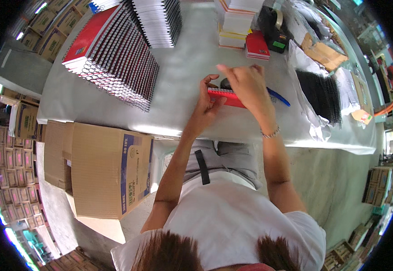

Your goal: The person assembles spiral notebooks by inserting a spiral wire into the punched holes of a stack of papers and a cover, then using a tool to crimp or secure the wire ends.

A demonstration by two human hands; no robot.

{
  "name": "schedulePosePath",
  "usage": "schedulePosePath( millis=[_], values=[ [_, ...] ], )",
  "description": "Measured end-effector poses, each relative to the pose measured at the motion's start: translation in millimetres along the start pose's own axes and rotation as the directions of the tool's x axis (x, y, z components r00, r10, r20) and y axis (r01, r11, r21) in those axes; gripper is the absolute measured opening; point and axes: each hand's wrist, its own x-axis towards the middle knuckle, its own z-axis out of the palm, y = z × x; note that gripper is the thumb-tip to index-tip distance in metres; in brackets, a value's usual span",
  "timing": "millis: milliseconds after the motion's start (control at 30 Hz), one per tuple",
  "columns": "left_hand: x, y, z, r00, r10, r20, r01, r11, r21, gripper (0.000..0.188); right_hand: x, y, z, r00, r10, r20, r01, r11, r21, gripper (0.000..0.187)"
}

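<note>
A small red notebook (232, 98) with a white spiral along its far edge lies across my left hand (209, 98), whose thumb presses on the cover while the fingers curl behind. My right hand (249, 86) is raised over the notebook's right end and covers it. One of its digits stretches out to the left, apart from the others; I see nothing in its grasp, though its palm side is hidden. Behind the notebook a dark rounded object (225, 83) shows in part. Just right of my right hand, a blue slender tool (278, 96) rests on the table.
Tall stacks of red spiral notebooks (120, 58) stand at left on the grey table (183, 86). Farther back are small red pads (256, 45), paper stacks (237, 22) and a black tape dispenser (273, 27). Black coils (318, 95) lie at right. A cardboard box (99, 171) stands left of my legs.
</note>
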Motion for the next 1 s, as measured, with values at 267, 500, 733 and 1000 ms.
schedulePosePath(
  millis=[267, 500, 733, 1000],
  values=[
    [0, 9, 5, 0.997, 0.076, 0.026, -0.078, 0.994, 0.077, 0.06, -8, 11, -6, 0.998, 0.023, 0.054, -0.016, 0.993, -0.115, 0.058],
    [-8, 11, 7, 0.998, 0.008, -0.062, -0.006, 0.999, 0.041, 0.034, -9, 73, -43, 0.98, 0.104, -0.171, -0.107, 0.994, -0.011, 0.04],
    [-17, 9, 6, 0.987, 0.014, -0.16, 0.002, 0.995, 0.1, 0.028, -103, 87, -40, 0.973, 0.225, 0.052, -0.213, 0.962, -0.171, 0.065],
    [-16, 15, 3, 0.965, 0.182, -0.19, -0.165, 0.981, 0.104, 0.027, -135, 70, -32, 0.941, 0.318, -0.117, -0.327, 0.943, -0.063, 0.068]
  ],
)
